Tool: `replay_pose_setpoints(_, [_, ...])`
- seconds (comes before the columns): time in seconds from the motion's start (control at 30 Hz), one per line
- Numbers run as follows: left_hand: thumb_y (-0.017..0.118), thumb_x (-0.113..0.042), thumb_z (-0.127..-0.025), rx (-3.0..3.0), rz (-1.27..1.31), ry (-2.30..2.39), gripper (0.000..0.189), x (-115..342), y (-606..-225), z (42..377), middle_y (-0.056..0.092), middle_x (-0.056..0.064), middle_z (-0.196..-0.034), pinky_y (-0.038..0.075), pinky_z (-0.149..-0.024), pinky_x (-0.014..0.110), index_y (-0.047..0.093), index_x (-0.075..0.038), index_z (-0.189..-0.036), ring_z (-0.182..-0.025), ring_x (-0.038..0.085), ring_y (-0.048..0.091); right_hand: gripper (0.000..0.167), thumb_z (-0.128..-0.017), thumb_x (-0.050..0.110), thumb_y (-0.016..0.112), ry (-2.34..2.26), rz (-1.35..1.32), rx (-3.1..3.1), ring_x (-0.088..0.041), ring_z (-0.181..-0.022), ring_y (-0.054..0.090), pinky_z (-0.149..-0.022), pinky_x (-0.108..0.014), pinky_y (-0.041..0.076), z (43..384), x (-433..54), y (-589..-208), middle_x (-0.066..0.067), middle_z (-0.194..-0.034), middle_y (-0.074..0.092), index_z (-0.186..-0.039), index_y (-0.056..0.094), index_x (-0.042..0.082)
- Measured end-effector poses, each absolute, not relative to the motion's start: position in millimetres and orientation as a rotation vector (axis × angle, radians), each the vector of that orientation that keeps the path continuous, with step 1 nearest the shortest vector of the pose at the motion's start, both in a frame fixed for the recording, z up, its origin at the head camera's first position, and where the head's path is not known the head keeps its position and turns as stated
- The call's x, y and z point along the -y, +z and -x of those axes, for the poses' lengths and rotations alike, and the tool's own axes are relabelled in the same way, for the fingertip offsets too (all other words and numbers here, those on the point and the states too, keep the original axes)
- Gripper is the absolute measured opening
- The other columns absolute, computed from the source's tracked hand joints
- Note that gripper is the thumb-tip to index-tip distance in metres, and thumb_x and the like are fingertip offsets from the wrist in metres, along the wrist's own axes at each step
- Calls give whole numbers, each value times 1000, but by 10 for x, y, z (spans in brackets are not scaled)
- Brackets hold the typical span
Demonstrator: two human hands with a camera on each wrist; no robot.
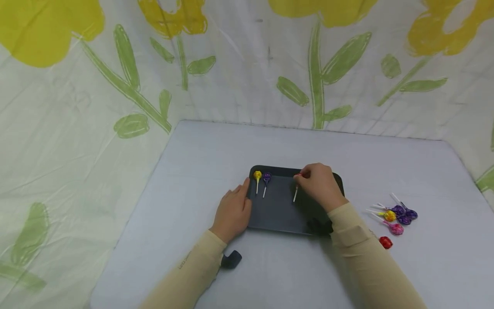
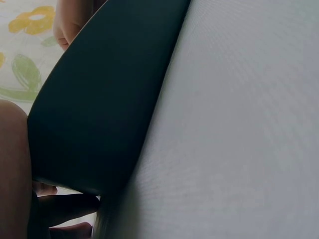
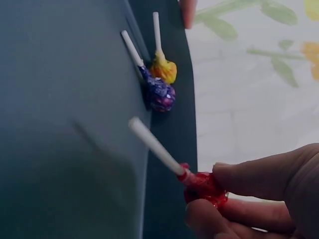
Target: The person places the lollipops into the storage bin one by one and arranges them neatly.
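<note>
My right hand [image 1: 319,184] pinches a red lollipop [image 3: 204,188] by its wrapped head, over the dark tray [image 1: 274,214]. Its white stick points toward the near side of the tray in the head view. Along the tray's left side lies my left hand [image 1: 233,212], its index finger extended at the rim; the left wrist view shows fingers [image 2: 70,206] close against the tray's outer wall. Inside the tray, near the far left corner, a yellow lollipop [image 1: 257,175] and a purple lollipop [image 1: 266,177] lie side by side, sticks toward me.
Right of the tray, on the white table [image 1: 185,184], lies a loose group of lollipops: several purple ones [image 1: 404,219], a yellow one [image 1: 390,215], a pink one [image 1: 396,228] and a red one [image 1: 385,242]. A flower-printed curtain [image 1: 239,98] hangs behind the table.
</note>
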State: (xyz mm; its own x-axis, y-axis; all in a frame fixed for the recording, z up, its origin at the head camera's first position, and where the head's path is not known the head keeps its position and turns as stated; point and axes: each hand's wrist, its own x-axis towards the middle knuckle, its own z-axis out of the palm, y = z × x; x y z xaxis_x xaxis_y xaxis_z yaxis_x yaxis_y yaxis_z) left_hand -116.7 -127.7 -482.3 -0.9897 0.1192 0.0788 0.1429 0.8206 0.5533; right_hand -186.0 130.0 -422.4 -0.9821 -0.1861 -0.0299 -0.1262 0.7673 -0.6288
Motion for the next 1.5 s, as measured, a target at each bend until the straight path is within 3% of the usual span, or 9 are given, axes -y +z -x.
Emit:
replay_pose_setpoints(0.8, [43,-17,-105,2948,246,-912,58,1299,-4822,1173,56,15,-153,34,-124,55,40,-5,-162,-144,35,52,18,-95,21,76,-1021,249,-2844,-19,-70,65,-63,-32,51,1975,-1051,-4278,-4,-79,77,-82,81,10])
replay_pose_setpoints(1.5, [42,-18,-106,2971,251,-906,59,1322,-4833,1194,56,14,-154,32,-125,53,38,-7,-163,-145,34,51,24,-91,34,82,-890,214,-2934,-22,-70,65,-57,-36,50,2069,-874,-4400,-4,-84,75,-82,77,13])
